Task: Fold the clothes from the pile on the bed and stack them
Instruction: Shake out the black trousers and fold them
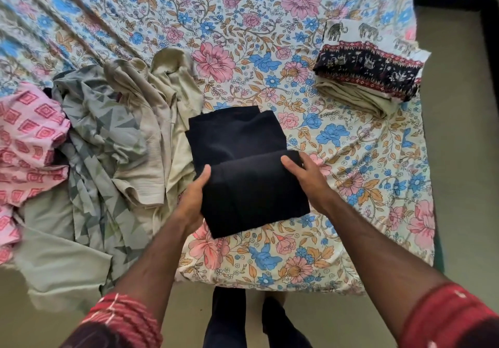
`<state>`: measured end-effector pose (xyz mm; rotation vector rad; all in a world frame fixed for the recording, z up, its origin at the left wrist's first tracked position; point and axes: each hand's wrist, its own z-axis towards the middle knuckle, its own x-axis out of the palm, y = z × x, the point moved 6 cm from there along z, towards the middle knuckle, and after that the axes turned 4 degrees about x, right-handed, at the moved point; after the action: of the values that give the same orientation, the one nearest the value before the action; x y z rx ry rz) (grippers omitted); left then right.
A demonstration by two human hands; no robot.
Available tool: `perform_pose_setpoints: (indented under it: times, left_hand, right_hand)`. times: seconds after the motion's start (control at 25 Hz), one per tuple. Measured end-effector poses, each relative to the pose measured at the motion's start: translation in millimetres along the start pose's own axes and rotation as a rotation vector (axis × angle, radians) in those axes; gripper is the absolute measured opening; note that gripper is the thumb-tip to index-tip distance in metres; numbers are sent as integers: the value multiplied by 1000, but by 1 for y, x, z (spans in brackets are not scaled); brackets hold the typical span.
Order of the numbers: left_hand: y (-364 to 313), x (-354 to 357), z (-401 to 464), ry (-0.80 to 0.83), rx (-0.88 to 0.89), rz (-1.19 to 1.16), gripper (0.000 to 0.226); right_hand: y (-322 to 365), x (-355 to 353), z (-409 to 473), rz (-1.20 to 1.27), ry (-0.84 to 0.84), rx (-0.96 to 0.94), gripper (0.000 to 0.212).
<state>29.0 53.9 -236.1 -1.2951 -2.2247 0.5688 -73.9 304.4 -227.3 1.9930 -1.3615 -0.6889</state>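
While the unfolded pile (89, 142) sprawled over the left part of the bed (297, 264), a pink garment with red diamond prints (27, 142) lay at its far left edge, reaching toward the near side. Just beside it sat a grey cloth with dark triangles (100, 131), and a pale green piece (54, 255) hung over the near edge of the mattress below them. A crumpled beige garment (159, 99) lay next to these, its right side touching the dark item being worked on.

Near the middle, a black garment (243, 164) rested on the floral bedsheet (243, 23), partly folded, with its near half doubled over toward the far half. The left hand (193, 199) gripped the left edge of that near fold, thumb on top and fingers tucked beneath the cloth. The right hand (307, 177) held the right edge of the same fold, thumb pressed on the top surface and fingers curled round the side. Both forearms came out of red patterned sleeves (121, 320) at the bottom of the view.

Toward the right, well apart from the black garment, stood a stack of folded clothes (370, 74): a beige piece at the bottom, a dark red-bordered print on top of it, and a white elephant-print fabric (351, 31) behind. Beyond the bed's right edge lay the pale floor (464, 131).
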Motion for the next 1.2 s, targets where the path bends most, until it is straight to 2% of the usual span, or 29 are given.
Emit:
perform_pose_setpoints:
  times: [0.08, 0.12, 0.24, 0.36, 0.44, 0.52, 0.6, 0.76, 0.92, 1.04, 1.12, 1.2]
  left_hand:
    - [-2, -11, 10, -108, 77, 105, 45]
    - [1, -15, 10, -168, 100, 174, 42]
    - [22, -24, 13, -258, 127, 310, 53]
    - [28, -34, 14, -335, 195, 433, 46]
    - [11, -41, 12, -430, 302, 563, 43]
    - [-19, -43, 13, -523, 425, 606, 41]
    - [-48, -40, 27, -508, 466, 575, 43]
    - [-82, -29, 63, -452, 342, 544, 65]
    - [-94, -25, 86, -463, 331, 377, 64]
    - [-95, -27, 99, -436, 325, 425, 64]
    - [-99, -29, 100, -427, 379, 471, 57]
    - [-103, -28, 99, -385, 451, 497, 46]
  right_hand:
    - [-15, 3, 11, -151, 9, 88, 68]
    - [-20, 5, 14, -236, -6, 105, 71]
    - [-36, 9, 17, -317, -66, 113, 59]
    - [-42, 9, 11, -340, -100, 109, 58]
    - [-33, -1, 14, -501, -230, 75, 63]
    - [-11, -9, 24, -546, -346, -3, 63]
    - [16, -11, 47, -520, -377, -44, 60]
    - [52, 5, 100, -434, -247, 8, 70]
    - [68, 24, 134, -433, -227, -13, 87]
    - [70, 38, 149, -415, -193, 36, 98]
    - [64, 49, 161, -505, -136, 45, 84]
    - [64, 57, 166, -528, -114, 20, 53]
